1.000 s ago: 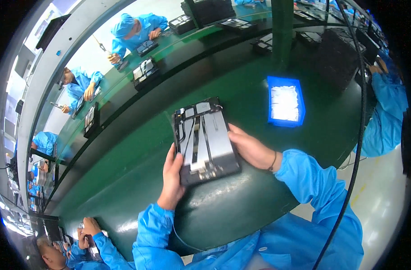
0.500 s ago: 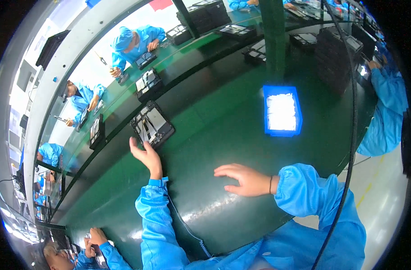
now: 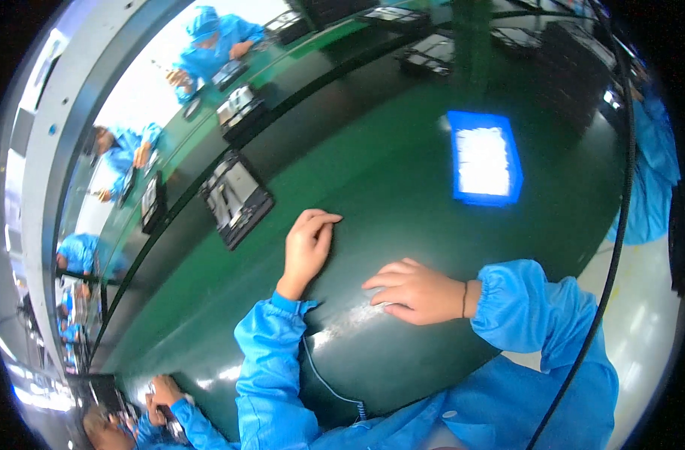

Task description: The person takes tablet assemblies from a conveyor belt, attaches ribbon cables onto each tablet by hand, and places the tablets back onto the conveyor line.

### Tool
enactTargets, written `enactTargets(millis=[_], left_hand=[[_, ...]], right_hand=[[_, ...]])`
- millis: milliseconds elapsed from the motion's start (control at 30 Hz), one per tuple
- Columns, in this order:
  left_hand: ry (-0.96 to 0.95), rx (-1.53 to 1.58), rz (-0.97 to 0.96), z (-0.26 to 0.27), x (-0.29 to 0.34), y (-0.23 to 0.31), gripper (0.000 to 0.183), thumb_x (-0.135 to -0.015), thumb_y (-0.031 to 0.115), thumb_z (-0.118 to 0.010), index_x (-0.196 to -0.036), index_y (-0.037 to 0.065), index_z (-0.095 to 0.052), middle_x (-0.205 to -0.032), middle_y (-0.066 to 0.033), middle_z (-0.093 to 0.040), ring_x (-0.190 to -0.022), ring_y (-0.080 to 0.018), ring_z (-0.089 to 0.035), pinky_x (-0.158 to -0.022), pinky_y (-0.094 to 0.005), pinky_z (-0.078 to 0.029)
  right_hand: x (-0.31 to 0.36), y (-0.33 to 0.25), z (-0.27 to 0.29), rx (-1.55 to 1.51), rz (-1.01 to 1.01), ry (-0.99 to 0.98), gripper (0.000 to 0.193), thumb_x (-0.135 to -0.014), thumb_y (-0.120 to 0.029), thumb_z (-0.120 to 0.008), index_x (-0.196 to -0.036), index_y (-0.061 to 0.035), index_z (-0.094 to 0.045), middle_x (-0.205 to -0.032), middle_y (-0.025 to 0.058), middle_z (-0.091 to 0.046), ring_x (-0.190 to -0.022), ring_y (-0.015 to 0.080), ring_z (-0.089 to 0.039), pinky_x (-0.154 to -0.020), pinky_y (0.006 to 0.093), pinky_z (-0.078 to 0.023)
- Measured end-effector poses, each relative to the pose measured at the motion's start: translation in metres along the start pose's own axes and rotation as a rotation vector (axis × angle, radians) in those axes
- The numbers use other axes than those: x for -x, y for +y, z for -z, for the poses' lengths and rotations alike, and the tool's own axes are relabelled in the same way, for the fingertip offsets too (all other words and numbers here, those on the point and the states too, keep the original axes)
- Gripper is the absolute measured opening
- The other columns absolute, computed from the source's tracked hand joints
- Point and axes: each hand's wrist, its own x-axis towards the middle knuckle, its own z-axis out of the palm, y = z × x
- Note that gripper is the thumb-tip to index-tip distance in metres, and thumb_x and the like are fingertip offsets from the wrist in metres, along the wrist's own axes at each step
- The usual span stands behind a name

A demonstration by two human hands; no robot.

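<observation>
My left hand (image 3: 309, 249) is over the green table, its fingers loosely bent toward the right and the thumb apart from them. It appears to hold nothing. To its upper left lies a black tray (image 3: 261, 207) carrying a flat grey electronic part (image 3: 241, 184) with strips, apart from my fingers. My right hand (image 3: 416, 291) reaches in from the right, low over the bare tabletop, palm down with fingers stretched out and nothing in them. A blue strap with a coiled cord circles my left wrist.
Up and to the right of my hands stands a blue bin (image 3: 513, 180) of small white pieces. More black trays (image 3: 241, 112) line the far side. A black cable (image 3: 626, 150) hangs down on the right. Co-workers in blue sit around; one person's hands (image 3: 165, 394) are at lower left.
My left hand has moved right, away from the black tray, and its fingers have bent. My right hand stays nearly in place. The whole view has shifted slightly.
</observation>
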Motion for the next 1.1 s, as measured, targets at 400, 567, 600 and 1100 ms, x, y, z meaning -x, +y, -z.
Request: enactTargets(millis=[400, 567, 600, 1100], left_hand=[[-0.03, 0.033, 0.075, -0.003, -0.003, 0.006, 0.019, -0.083, -0.004, -0.058, -0.096, 0.003, -0.07, -0.094, -0.0116, -0.061, -0.077, -0.0239, -0.06, -0.067, -0.0312, -0.047], [-0.039, 0.013, 0.058, 0.001, 0.0, 0.002, 0.017, -0.085, -0.004, -0.057, -0.096, 0.002, -0.069, -0.095, -0.0137, -0.062, -0.088, -0.0276, -0.061, -0.077, -0.0331, -0.049], [-0.048, 0.025, 0.099, 0.004, 0.0, 0.007, 0.017, -0.085, -0.004, -0.057, -0.095, 0.002, -0.069, -0.095, -0.0138, -0.062, -0.089, -0.0279, -0.061, -0.078, -0.0333, -0.048], [-0.065, 0.021, 0.069, 0.007, -0.005, 0.011, 0.016, -0.086, -0.004, -0.055, -0.095, 0.001, -0.068, -0.094, -0.0114, -0.059, -0.085, -0.0228, -0.059, -0.071, -0.0292, -0.046]], right_hand=[[0.004, 0.007, -0.004, -0.033, 0.047, 0.04, 0.017, -0.083, -0.014, -0.063, -0.098, -0.0088, -0.066, -0.123, 0.007, -0.058, -0.113, 0.0248, -0.051, -0.092, 0.041, -0.04], [0.003, 0.008, -0.009, -0.032, 0.102, 0.057, 0.02, -0.08, -0.015, -0.063, -0.099, -0.0097, -0.065, -0.121, 0.0069, -0.057, -0.114, 0.0251, -0.05, -0.092, 0.0412, -0.04], [0.002, 0.008, -0.009, -0.018, 0.076, 0.061, 0.02, -0.08, -0.015, -0.063, -0.099, -0.0097, -0.065, -0.121, 0.0069, -0.057, -0.114, 0.0251, -0.05, -0.092, 0.0412, -0.04], [0.002, 0.002, 0.001, -0.043, 0.105, -0.009, 0.025, -0.078, -0.013, -0.065, -0.103, -0.0075, -0.062, -0.125, 0.0094, -0.053, -0.115, 0.0269, -0.047, -0.092, 0.0418, -0.04]])
